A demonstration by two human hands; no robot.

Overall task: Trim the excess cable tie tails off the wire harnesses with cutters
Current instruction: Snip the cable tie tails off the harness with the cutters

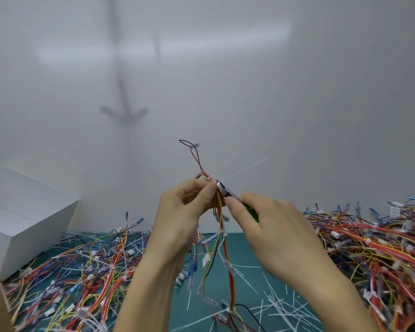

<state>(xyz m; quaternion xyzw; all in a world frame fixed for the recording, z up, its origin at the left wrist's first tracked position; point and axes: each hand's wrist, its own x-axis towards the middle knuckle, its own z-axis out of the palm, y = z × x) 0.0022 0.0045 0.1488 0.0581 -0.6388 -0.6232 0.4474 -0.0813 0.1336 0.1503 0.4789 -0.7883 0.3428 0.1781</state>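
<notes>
Bright, soft, even light; pale glare bands on white wall (163, 46) at 12 o'clock, faint grey shadow below. At 4 & 8 o'clock wire harnesses (381, 240) smeared, bent; centre sharp.

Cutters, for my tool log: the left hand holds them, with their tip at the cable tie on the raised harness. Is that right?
Not quite. The head view shows the right hand holding the cutters; the left hand grips the harness. The rest stands: their tip is at the cable tie on the raised harness.
</notes>
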